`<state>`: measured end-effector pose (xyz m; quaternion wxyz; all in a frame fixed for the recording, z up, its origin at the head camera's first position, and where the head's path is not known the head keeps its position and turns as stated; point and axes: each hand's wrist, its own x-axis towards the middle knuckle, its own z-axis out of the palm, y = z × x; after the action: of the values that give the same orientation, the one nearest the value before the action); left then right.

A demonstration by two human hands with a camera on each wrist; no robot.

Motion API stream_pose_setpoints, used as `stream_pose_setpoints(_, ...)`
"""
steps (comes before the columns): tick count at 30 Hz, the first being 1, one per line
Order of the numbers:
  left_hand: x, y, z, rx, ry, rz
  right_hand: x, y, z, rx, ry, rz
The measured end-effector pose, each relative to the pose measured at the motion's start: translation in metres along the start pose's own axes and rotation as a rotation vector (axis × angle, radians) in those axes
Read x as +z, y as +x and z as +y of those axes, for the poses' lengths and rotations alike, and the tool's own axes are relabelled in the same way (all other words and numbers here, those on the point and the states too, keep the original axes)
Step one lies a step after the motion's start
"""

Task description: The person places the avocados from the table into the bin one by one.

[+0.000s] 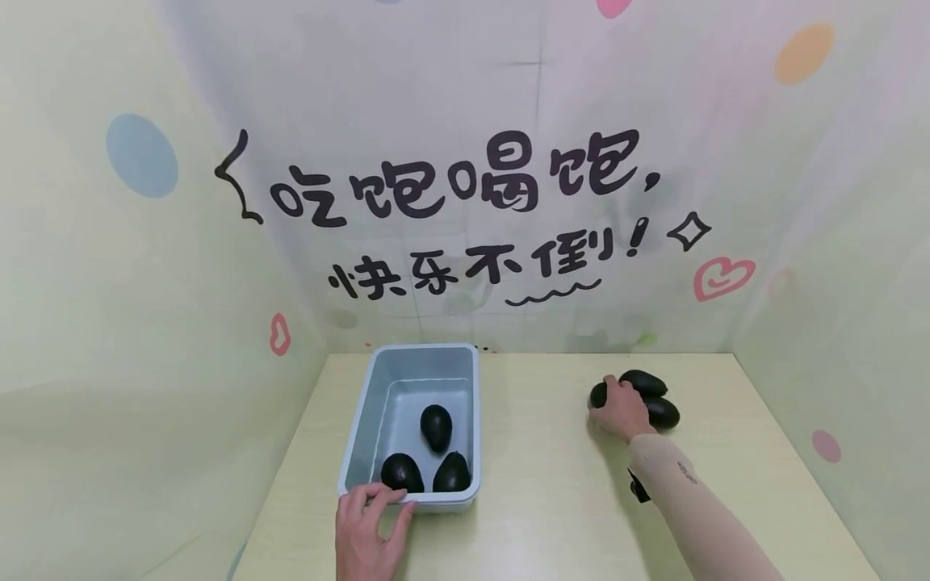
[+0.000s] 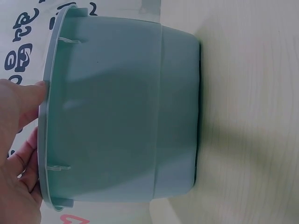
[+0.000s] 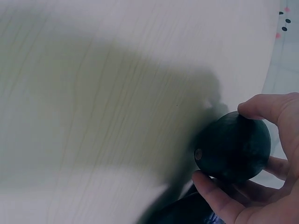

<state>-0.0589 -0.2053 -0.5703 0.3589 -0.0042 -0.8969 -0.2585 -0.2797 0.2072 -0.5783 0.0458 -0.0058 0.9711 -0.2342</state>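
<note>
In the head view my left hand is at the near rim of a grey-blue plastic bin, fingers hooked over the edge. The left wrist view shows the thumb and fingers of the left hand pinching the rim of the bin. Inside the bin lie three dark avocados. On the right of the table my right hand grips another avocado, thumb on one side and fingers on the other. Two more avocados lie beside that hand.
A pale wood-grain table carries the bin and the fruit. Behind it hangs a light cloth backdrop with black lettering, and similar cloth walls flank both sides.
</note>
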Motion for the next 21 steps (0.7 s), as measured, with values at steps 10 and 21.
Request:
stream_pose_setpoints(10, 0.001, -0.001, -0.001, 0.033, -0.014, 0.021, -0.005, -0.003, -0.001, -0.007, -0.001, 0.004)
stream_pose_setpoints(21, 0.000, 0.001, 0.000, 0.029, -0.012, 0.011, -0.018, -0.001, -0.012, -0.036, 0.023, -0.001)
